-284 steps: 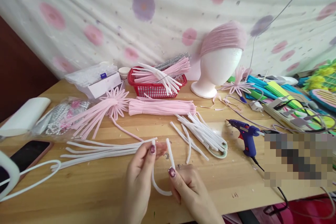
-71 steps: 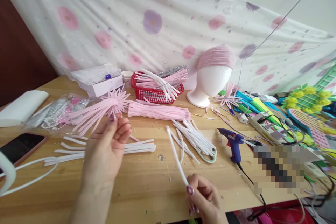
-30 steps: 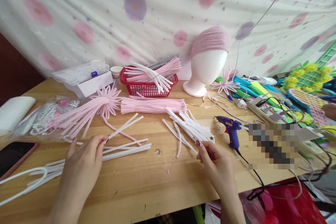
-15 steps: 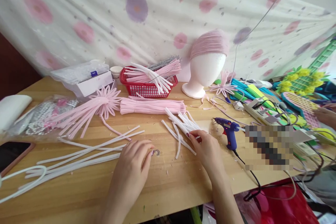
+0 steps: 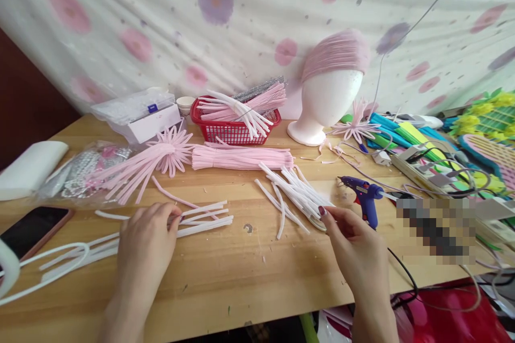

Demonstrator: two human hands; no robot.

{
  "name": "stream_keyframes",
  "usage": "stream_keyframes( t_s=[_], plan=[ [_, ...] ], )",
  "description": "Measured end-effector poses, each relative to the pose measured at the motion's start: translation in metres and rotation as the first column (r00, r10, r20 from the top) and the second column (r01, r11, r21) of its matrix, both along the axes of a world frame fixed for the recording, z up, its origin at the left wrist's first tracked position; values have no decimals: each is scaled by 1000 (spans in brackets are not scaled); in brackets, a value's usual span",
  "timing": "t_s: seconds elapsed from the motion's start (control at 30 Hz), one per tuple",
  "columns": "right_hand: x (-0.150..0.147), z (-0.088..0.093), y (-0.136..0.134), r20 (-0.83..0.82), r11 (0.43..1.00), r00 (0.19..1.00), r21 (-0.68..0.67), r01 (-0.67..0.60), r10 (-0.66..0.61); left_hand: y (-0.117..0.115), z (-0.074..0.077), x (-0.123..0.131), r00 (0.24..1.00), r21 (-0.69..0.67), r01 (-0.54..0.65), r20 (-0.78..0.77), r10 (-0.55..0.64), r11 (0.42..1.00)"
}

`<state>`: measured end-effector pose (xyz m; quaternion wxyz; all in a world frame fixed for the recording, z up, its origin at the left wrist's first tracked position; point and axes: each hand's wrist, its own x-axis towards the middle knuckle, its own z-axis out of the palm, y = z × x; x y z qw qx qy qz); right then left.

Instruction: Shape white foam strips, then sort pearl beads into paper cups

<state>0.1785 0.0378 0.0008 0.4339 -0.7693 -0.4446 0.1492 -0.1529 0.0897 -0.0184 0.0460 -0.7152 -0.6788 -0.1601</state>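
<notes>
My left hand [image 5: 145, 241] lies on a row of long white pipe cleaners [image 5: 201, 214] on the wooden table [image 5: 257, 273], its fingers curled over them. My right hand [image 5: 354, 246] reaches to the near end of a pile of short white pipe cleaners [image 5: 298, 193], fingertips pinched at a pale green ring under their ends. A bundle of pink pipe cleaners [image 5: 241, 158] and a pink flower-shaped piece [image 5: 169, 153] lie further back.
A blue glue gun [image 5: 364, 193] with a black cord stands right of my right hand. Behind are a red basket [image 5: 235, 128], a white foam head [image 5: 328, 102], a white box [image 5: 140, 118], a power strip [image 5: 426, 169] and coloured sheets. A phone [image 5: 32, 228] lies left.
My left hand has moved left, back onto the long white pipe cleaners, and gathered them closer together. My right hand shifted slightly right along the short white pile.
</notes>
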Motion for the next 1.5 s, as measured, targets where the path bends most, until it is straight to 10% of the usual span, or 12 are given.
stream_keyframes(
  t_s=[0.17,0.53,0.93,1.23,1.5],
  plan=[
    [4,7,-16,-74,997,995,38,66,-63,-2,9,0,998,142,37,44,-44,989],
    [-43,27,-35,-386,955,874,71,-289,293,0,14,5,979,242,199,-12,-203,950],
    [-116,8,-12,-667,759,549,39,-649,504,-10,12,20,949,262,265,102,-299,928],
    [-136,-4,17,-866,861,251,314,-401,433,-22,26,38,817,454,424,180,-547,783],
    [-91,6,19,-865,930,420,349,114,273,-27,32,-3,690,188,403,580,-432,896]
  ],
)
